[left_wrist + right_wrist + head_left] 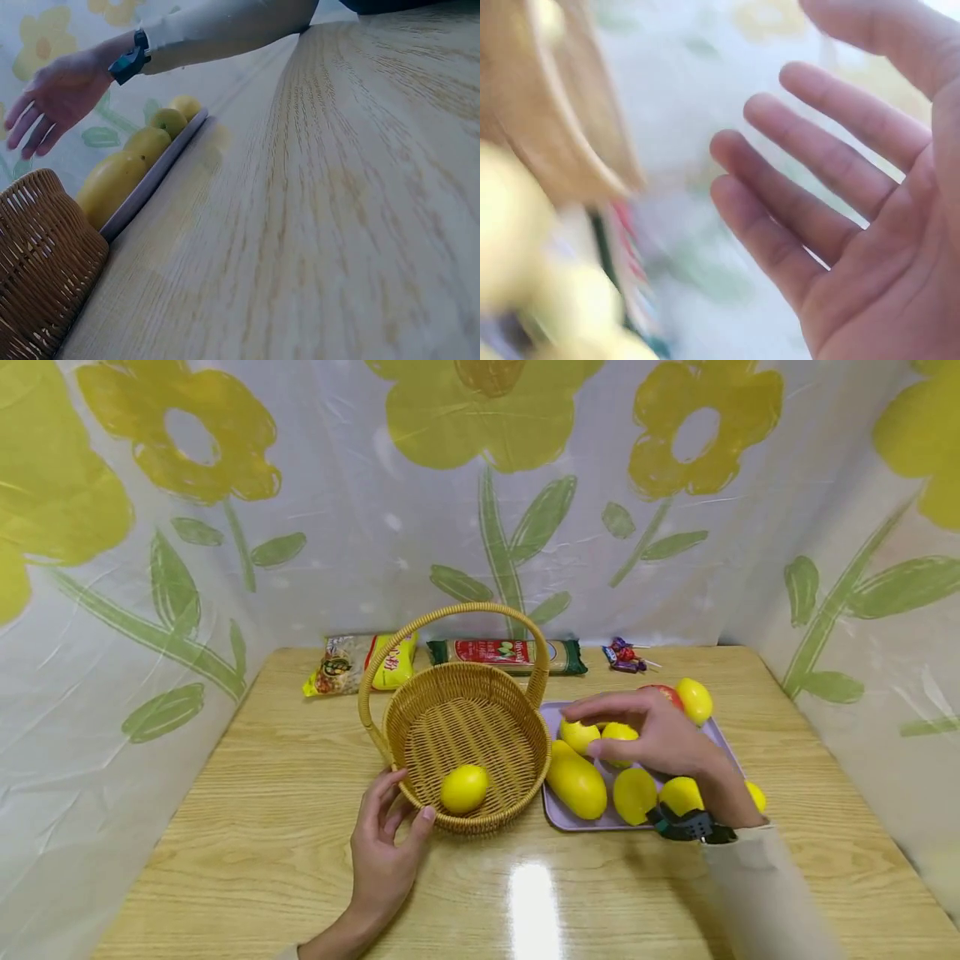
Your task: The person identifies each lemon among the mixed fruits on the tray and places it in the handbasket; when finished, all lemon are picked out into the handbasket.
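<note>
Lemons number several: one lies alone in my wicker basket, and about six more yellow fruits sit on the lilac tray beside it, with one red fruit. My right hand hovers over the tray, fingers spread and holding nothing. My left hand rests relaxed against the basket's rim.

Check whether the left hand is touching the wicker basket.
Touching: the head view shows the left hand with fingers and thumb against the basket's near outer wall.
</note>
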`<state>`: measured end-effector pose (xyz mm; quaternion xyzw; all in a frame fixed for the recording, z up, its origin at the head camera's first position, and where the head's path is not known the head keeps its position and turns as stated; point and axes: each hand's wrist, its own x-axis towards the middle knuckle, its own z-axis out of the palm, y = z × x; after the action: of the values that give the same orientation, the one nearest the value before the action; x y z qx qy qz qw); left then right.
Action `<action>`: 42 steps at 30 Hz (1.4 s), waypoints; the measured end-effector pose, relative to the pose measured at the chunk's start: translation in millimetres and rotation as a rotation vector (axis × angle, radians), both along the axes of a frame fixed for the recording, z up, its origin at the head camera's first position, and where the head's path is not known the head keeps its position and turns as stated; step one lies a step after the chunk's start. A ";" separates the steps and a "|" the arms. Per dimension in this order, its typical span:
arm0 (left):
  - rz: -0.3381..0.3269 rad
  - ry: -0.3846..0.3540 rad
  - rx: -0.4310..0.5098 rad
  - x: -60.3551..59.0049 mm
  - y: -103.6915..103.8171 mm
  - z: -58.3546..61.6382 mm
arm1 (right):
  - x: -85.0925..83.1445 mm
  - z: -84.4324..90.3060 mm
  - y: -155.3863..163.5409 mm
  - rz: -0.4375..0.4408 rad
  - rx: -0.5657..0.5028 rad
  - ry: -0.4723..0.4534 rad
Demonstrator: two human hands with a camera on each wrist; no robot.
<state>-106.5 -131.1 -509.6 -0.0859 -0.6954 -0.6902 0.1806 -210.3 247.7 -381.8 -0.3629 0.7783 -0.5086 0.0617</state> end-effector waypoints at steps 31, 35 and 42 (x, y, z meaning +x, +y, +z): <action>-0.008 0.013 -0.003 -1.4 0.3 -1.7 | -35.1 -61.2 148.8 -0.669 0.547 -0.096; -0.021 -0.013 -0.009 -0.8 -0.5 -1.5 | -30.0 -50.5 149.7 -0.691 0.542 -0.017; -0.009 -0.002 -0.009 -1.0 -0.5 -2.9 | -20.5 -8.0 114.3 -0.655 0.337 0.046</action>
<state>-107.5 -131.6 -512.4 -0.0890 -0.6985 -0.6879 0.1762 -230.8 362.0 -389.9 -0.0907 0.9273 -0.3578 -0.0627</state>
